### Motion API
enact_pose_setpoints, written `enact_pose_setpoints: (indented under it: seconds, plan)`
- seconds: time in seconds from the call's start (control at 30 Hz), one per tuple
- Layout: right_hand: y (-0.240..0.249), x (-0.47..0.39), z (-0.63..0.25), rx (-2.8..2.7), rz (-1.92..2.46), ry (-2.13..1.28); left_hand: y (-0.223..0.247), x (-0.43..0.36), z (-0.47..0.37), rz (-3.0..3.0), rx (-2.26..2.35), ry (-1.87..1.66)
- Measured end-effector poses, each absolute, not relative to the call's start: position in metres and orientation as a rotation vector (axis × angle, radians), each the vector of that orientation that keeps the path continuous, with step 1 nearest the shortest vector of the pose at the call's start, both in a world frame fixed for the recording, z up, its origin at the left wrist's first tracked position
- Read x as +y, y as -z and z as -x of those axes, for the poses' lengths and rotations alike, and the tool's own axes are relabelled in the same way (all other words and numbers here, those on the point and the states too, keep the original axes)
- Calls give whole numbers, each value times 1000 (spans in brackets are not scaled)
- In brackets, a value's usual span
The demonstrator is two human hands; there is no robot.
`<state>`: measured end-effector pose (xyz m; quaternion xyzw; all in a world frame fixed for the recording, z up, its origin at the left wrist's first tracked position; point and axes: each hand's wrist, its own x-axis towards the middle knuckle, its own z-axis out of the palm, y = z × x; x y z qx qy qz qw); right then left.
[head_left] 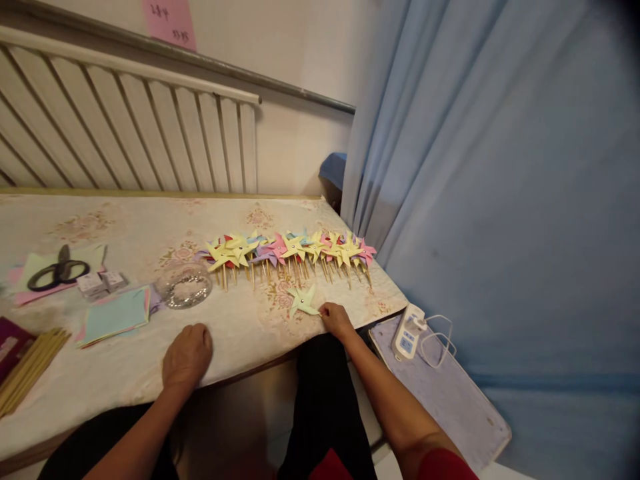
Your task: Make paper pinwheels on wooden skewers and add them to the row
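Observation:
A pale green paper pinwheel [303, 301] with a dark pin at its centre lies near the front edge of the table. My right hand [336, 320] pinches it by the tip of a blade on its right side. My left hand [188, 355] rests on the tablecloth in a loose fist, and nothing shows in it. Behind the held piece, many finished pinwheels [294, 247] in yellow, pink, purple, blue and red lie in a row, their wooden sticks pointing toward me. A clear round dish [186, 288] of small shiny metal pieces stands beyond my left hand.
To the left lie black scissors [60, 270], small grey-white boxes [103, 284], a stack of coloured paper squares [117, 315] and a bundle of wooden sticks [33, 370]. At right, a white power strip [409, 332] sits on a lower stool [445, 400]. A blue curtain [500, 200] hangs beside the table.

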<state>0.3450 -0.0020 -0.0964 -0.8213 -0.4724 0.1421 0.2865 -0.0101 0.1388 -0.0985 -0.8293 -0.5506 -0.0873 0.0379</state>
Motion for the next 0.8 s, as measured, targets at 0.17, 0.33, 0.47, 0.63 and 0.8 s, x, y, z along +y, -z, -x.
enact_pose_setpoints:
  seconds: [0.17,0.33,0.47,0.63,0.8]
  plan:
    - [93,-2,-340,-1402,2268,-304,98,138,10,2536,-1708,273]
    - [99,-4,-339,-1445,2339,-224,98,138,10,2534,-1694,251]
    - [99,-5,-339,-1445,2405,-195,98,139,9,2543,-1700,252]
    - [99,1,-341,-1474,2463,-196,97,140,10,2560,-1716,249]
    - [99,6,-342,-1493,2497,-212,97,140,10,2567,-1729,251]
